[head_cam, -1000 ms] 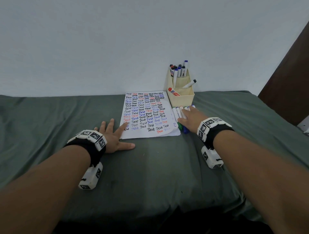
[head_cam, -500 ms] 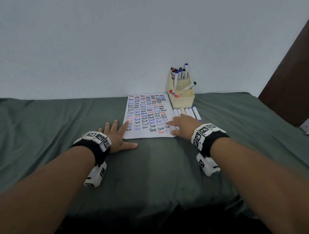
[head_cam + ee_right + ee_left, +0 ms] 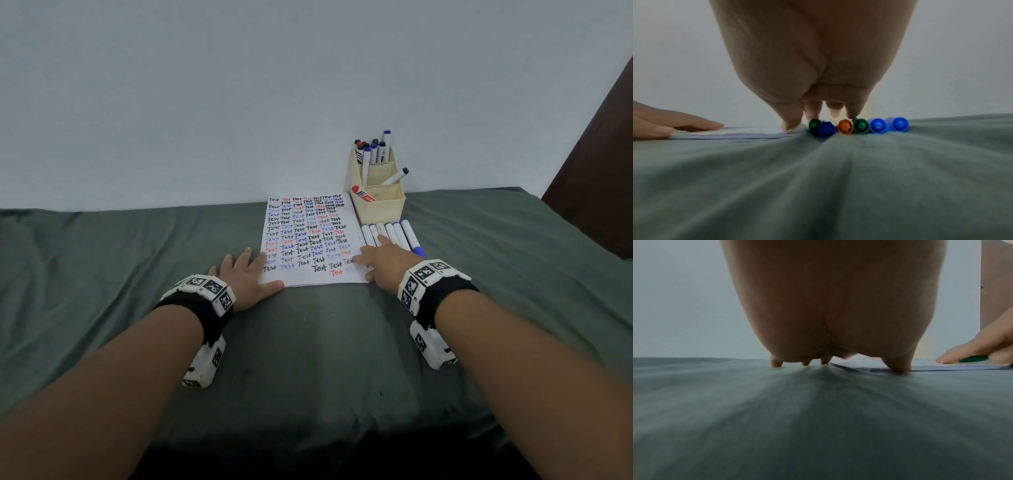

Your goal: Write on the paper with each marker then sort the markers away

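A white paper (image 3: pixel 308 240) filled with rows of "Test" in black, blue and red lies on the green cloth. Right of it, several white markers (image 3: pixel 394 233) lie side by side; their caps show green (image 3: pixel 860 127), orange (image 3: pixel 844 128) and blue (image 3: pixel 877 127). My right hand (image 3: pixel 375 257) lies flat over the near ends of the left markers, its thumb on the paper's right edge, gripping nothing. My left hand (image 3: pixel 245 274) rests flat on the cloth, fingers spread, its index finger and thumb touching the paper's lower left corner.
A cream desk organizer (image 3: pixel 380 205) stands against the wall behind the markers, with several capped markers upright in its back compartment and one leaning in the middle one. A grey wall runs along the back. Dark brown furniture (image 3: pixel 599 171) stands at the right.
My right hand slid from the markers left onto the paper's lower right corner, then back so its fingers lie on the markers again. The left hand stayed put.
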Demonstrator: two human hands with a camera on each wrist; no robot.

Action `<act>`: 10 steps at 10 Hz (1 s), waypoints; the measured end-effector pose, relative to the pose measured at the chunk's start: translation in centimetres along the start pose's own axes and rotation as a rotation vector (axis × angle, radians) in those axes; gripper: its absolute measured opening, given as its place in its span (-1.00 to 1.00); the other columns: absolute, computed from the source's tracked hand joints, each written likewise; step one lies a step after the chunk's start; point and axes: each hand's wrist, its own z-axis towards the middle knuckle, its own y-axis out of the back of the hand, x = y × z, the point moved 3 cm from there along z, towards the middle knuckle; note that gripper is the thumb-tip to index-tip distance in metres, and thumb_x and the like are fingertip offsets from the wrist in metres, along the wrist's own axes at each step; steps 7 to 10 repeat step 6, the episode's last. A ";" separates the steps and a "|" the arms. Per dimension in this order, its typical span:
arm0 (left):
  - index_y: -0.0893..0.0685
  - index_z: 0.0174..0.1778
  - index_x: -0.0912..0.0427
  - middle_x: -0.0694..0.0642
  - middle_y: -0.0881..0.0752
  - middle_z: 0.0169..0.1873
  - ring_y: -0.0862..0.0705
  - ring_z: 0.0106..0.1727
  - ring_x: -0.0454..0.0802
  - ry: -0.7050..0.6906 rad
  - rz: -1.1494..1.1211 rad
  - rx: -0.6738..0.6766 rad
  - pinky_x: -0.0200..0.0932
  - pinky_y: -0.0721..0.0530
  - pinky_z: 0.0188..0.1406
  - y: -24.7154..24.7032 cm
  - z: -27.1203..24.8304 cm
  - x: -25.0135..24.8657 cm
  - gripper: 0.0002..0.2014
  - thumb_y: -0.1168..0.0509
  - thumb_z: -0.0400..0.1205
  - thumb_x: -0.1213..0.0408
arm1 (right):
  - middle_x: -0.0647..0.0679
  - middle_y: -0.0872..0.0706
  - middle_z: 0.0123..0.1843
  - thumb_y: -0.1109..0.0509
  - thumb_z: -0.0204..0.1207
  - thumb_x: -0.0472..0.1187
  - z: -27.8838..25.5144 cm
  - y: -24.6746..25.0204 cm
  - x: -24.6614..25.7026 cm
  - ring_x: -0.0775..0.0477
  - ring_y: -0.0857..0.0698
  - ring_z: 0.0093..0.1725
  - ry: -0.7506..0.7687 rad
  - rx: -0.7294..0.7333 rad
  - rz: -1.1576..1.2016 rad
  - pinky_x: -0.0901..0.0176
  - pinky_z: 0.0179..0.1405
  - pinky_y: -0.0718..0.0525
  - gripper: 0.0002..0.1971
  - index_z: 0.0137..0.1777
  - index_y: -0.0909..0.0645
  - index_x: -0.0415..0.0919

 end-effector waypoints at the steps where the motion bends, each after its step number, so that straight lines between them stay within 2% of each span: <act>1: 0.11 0.74 -0.26 -0.09 0.08 0.77 0.04 0.76 0.12 -0.048 -0.005 -0.020 0.39 -0.07 0.64 0.2 0.0 -0.3 -0.12 0.00 0.56 -0.54 | -0.04 -0.38 0.68 -0.12 0.79 -0.15 0.1 -0.2 -0.1 -0.32 -0.10 0.72 0.001 -0.013 0.045 -0.18 0.56 -0.41 -0.60 0.61 -0.42 -0.07; 2: 0.00 0.72 -0.35 -0.13 0.02 0.76 -0.01 0.75 0.07 -0.085 0.011 -0.035 0.39 -0.11 0.62 0.6 -0.4 -0.6 -0.19 -0.03 0.57 -0.53 | 0.03 -0.27 0.74 -0.20 0.75 0.09 -0.2 -0.3 -0.2 -0.20 -0.02 0.77 0.000 -0.049 0.159 -0.17 0.65 -0.29 -0.44 0.72 -0.28 0.01; 3: -0.05 0.71 -0.37 -0.13 -0.01 0.76 -0.02 0.76 0.08 -0.106 0.020 -0.021 0.41 -0.12 0.63 1.2 -0.7 -0.8 -0.27 -0.05 0.63 -0.45 | 0.04 -0.18 0.79 -0.18 0.78 0.07 0.0 -0.1 -0.1 -0.23 -0.01 0.77 0.031 0.001 0.071 -0.13 0.66 -0.26 -0.41 0.77 -0.17 0.05; 4: -0.07 0.71 -0.39 -0.13 -0.02 0.77 -0.04 0.76 0.07 -0.142 0.043 -0.010 0.44 -0.16 0.62 1.6 -1.0 -1.1 -0.32 -0.07 0.67 -0.39 | 0.06 -0.18 0.79 -0.14 0.80 0.08 0.2 0.1 -0.2 -0.28 -0.06 0.75 0.035 0.034 -0.008 -0.14 0.67 -0.26 -0.43 0.77 -0.15 0.09; 5: -0.07 0.70 -0.43 -0.15 0.00 0.77 -0.04 0.76 0.07 -0.166 0.061 -0.003 0.44 -0.17 0.61 1.7 -1.1 -1.3 -0.36 -0.06 0.69 -0.37 | 0.11 -0.09 0.81 -0.10 0.81 0.11 0.2 -0.1 -0.2 -0.29 0.03 0.77 0.033 0.057 -0.039 -0.18 0.71 -0.19 -0.42 0.78 -0.08 0.13; 6: -0.05 0.70 -0.44 -0.14 0.01 0.77 -0.04 0.76 0.06 -0.176 0.056 -0.007 0.43 -0.16 0.62 1.7 -1.2 -1.3 -0.36 -0.05 0.69 -0.37 | 0.12 -0.06 0.82 -0.09 0.81 0.11 0.0 0.0 0.0 -0.26 0.11 0.79 0.034 0.035 -0.017 -0.19 0.72 -0.17 -0.42 0.79 -0.07 0.13; 10: -0.05 0.70 -0.44 -0.14 0.01 0.77 -0.04 0.76 0.06 -0.176 0.056 -0.007 0.43 -0.16 0.62 1.7 -1.2 -1.3 -0.36 -0.05 0.69 -0.37 | 0.12 -0.06 0.82 -0.09 0.81 0.11 0.0 0.0 0.0 -0.26 0.11 0.79 0.034 0.035 -0.017 -0.19 0.72 -0.17 -0.42 0.79 -0.07 0.13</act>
